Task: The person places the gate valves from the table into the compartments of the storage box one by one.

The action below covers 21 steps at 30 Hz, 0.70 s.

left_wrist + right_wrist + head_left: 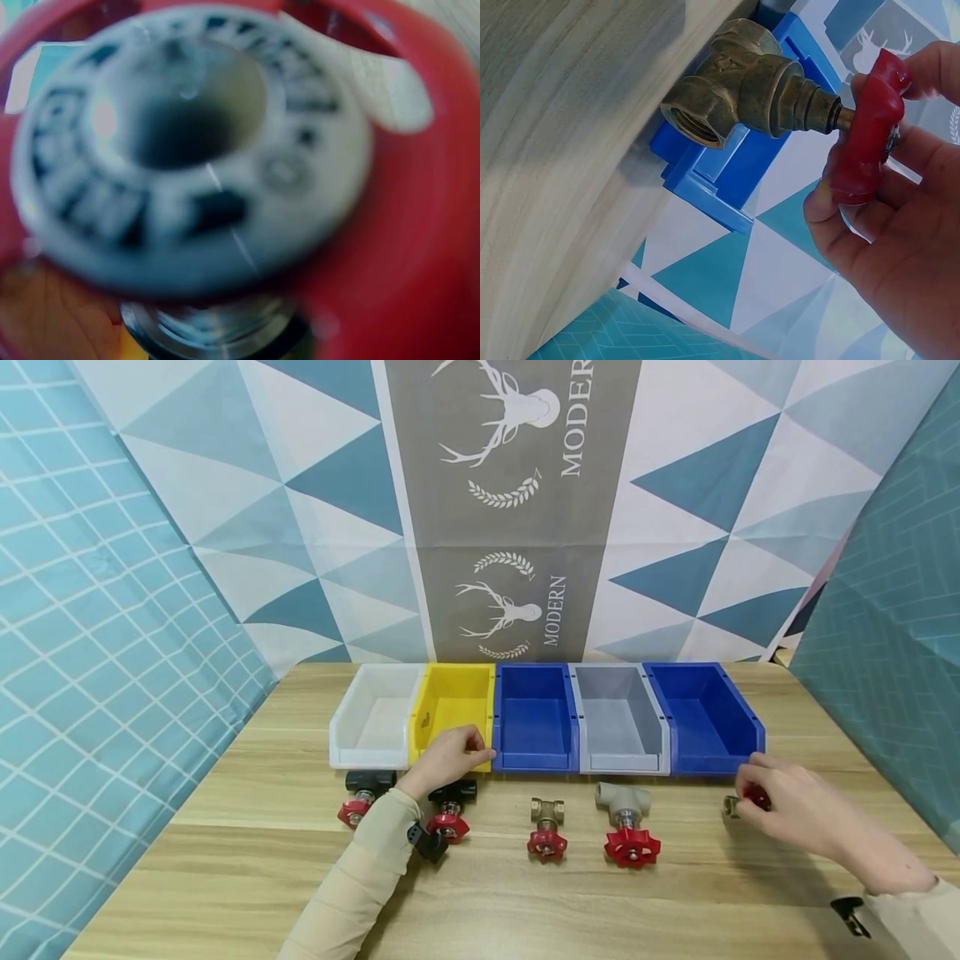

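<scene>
Right wrist view: your right hand (909, 232) grips red handwheel (866, 135) of brass valve (754, 94), just in front of rightmost blue bin (712, 766). Left hand (450, 757) well left of bin, fingers loosely curled, nothing seen held. Pinch wheel firmly across rim; heavy brass body may swing.
</scene>
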### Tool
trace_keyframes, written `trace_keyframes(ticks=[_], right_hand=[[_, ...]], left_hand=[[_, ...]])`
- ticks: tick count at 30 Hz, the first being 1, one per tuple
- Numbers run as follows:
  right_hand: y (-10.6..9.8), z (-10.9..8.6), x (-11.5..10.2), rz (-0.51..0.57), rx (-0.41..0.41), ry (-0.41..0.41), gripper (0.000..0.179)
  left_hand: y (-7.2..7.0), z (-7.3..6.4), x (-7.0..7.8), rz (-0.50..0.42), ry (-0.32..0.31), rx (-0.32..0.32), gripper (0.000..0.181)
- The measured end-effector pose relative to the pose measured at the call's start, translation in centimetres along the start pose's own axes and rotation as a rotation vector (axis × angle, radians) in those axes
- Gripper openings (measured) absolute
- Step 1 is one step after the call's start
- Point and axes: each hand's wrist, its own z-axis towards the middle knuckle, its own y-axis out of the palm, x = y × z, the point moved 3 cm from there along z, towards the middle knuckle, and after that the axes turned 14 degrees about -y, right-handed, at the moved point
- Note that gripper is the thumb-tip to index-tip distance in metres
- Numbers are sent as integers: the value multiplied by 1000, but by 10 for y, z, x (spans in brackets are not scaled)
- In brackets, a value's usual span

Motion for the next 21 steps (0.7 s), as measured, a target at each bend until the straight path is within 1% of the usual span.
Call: trace_keyframes(ticks=[7,13,18,21], right_hand=[[0,0,0,-12,43,-12,18],[-2,2,0,-33,99,-40,19],[-3,4,1,-32,101,-47,18],[-4,5,3,-23,96,-54,19]], left_hand=[[0,0,0,4,-2,6,22],[1,0,0,2,-2,2,22],[0,-1,0,5,-5,5,23],[-1,-1,1,7,5,8,23]])
